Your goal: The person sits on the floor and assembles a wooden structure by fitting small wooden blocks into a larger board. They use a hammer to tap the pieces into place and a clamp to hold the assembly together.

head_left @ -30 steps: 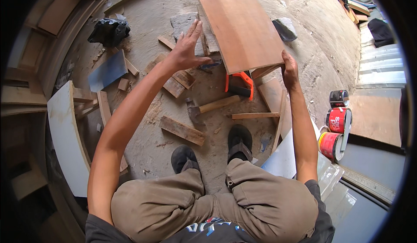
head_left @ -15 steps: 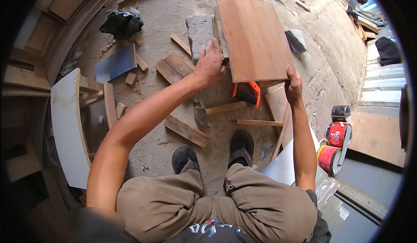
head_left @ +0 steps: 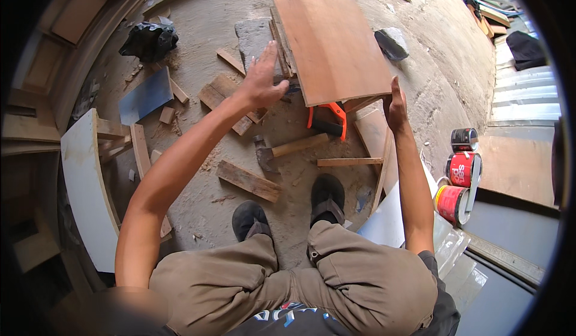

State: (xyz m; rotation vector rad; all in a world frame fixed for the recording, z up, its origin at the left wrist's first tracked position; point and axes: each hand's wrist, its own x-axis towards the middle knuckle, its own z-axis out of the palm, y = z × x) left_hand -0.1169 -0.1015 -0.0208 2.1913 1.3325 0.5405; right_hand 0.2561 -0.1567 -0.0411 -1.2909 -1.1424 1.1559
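A reddish-brown plywood board (head_left: 336,48) lies tilted over other wooden pieces, with its near edge raised above the floor. Beside its left edge is my left hand (head_left: 261,79), fingers stretched up and thumb apart, holding nothing. My right hand (head_left: 395,107) stands upright at the board's near right corner, fingers straight; whether it touches the edge I cannot tell. A grey stone block (head_left: 255,42) sits left of the board. Under the near edge shows a saw handle (head_left: 329,122) in orange and black. A hammer (head_left: 294,148) with a wooden handle rests nearer my feet.
Wood offcuts (head_left: 249,180) are scattered on the dirt floor. At left lie a blue-grey panel (head_left: 145,95) and a white curved panel (head_left: 87,186); beyond is a black plastic bag (head_left: 150,39). A rock (head_left: 392,43) and red cans (head_left: 453,203) are on the right.
My left hand has come off the stack's left side and its fingers have spread. My right hand's fingers have straightened at the corner. The whole view has shifted slightly.
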